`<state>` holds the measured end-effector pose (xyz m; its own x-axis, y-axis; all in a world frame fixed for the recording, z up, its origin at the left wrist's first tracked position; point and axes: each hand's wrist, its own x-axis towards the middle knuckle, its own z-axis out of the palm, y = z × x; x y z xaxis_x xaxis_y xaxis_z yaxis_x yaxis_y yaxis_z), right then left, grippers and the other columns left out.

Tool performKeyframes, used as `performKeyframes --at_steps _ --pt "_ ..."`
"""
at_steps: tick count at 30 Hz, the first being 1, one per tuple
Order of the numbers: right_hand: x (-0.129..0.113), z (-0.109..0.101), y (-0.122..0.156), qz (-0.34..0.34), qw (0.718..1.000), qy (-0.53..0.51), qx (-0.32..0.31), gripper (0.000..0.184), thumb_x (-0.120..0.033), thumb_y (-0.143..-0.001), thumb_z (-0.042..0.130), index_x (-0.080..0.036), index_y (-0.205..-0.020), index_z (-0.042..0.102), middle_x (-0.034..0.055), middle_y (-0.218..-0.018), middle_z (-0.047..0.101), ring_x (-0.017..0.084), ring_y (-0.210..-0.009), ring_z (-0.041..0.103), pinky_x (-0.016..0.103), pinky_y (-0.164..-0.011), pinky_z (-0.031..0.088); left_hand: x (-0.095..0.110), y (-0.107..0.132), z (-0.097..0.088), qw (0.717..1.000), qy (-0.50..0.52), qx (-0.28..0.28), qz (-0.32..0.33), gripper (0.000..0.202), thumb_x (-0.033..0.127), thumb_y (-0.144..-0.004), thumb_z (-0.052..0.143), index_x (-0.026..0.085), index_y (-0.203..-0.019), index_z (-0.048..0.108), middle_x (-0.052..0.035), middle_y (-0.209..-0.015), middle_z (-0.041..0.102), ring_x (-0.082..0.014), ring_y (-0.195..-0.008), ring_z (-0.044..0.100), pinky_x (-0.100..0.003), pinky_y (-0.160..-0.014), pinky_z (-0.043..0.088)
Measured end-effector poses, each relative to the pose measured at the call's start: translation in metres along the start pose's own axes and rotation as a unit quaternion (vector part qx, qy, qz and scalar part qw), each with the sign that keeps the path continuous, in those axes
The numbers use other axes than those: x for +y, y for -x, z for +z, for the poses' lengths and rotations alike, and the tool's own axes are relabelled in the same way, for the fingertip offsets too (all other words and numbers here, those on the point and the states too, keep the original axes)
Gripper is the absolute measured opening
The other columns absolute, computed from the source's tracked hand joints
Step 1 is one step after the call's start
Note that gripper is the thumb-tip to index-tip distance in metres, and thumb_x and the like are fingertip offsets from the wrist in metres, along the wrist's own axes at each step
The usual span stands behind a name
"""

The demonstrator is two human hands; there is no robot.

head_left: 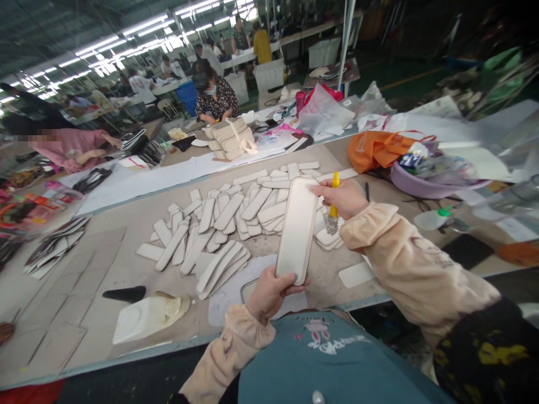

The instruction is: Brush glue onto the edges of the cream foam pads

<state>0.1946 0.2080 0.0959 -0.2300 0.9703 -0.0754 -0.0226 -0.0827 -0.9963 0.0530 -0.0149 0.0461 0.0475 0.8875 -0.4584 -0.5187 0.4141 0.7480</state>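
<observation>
My left hand (269,292) is closed around the near end of a long cream strip with rounded ends (297,230), held up above the table. My right hand (343,197) pinches the strip's far end and also grips a yellow-handled brush (334,196) that points down. Under the strip, many similar cream strips (219,224) lie spread in overlapping rows on the brown worktable (84,314).
A white glue container (147,315) and a black piece (125,293) lie at the near left. A purple basin (429,182), an orange bag (377,148) and a small bottle (433,219) sit on the right. Other people work at tables behind.
</observation>
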Motion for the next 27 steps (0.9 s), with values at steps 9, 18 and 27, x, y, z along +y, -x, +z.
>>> performKeyframes --at_steps 9,18,27 --pt "0.006 -0.002 -0.005 0.008 1.000 0.005 0.009 0.039 -0.041 -0.047 0.082 -0.017 -0.060 0.054 -0.0040 -0.057 0.046 0.006 -0.049 0.037 0.022 -0.042 0.034 -0.008 0.004 0.004 0.998 0.058 0.036 0.011 0.040 0.031 -0.073 0.068 0.010 -0.105 0.060 -0.0138 -0.099 0.068 -0.0248 -0.086 0.066 -0.028 -0.067 0.053" --pt "0.011 0.000 -0.004 0.012 1.000 -0.001 -0.005 0.042 -0.046 -0.047 0.082 -0.020 -0.059 0.051 -0.0036 -0.055 0.045 0.008 -0.047 0.036 0.025 -0.041 0.033 -0.010 0.003 0.002 0.987 0.150 0.041 -0.029 0.050 0.047 -0.084 0.050 0.008 -0.116 0.054 -0.0184 -0.112 0.063 -0.0273 -0.093 0.065 -0.030 -0.073 0.053" --pt "0.020 0.008 -0.004 0.013 1.000 0.022 -0.004 0.040 -0.047 -0.049 0.080 -0.021 -0.060 0.051 -0.0040 -0.054 0.043 0.008 -0.046 0.035 0.026 -0.042 0.035 -0.018 0.005 0.000 0.986 0.101 0.128 0.014 0.030 0.028 -0.075 0.067 0.006 -0.094 0.059 -0.0153 -0.088 0.070 -0.0240 -0.079 0.068 -0.027 -0.067 0.056"
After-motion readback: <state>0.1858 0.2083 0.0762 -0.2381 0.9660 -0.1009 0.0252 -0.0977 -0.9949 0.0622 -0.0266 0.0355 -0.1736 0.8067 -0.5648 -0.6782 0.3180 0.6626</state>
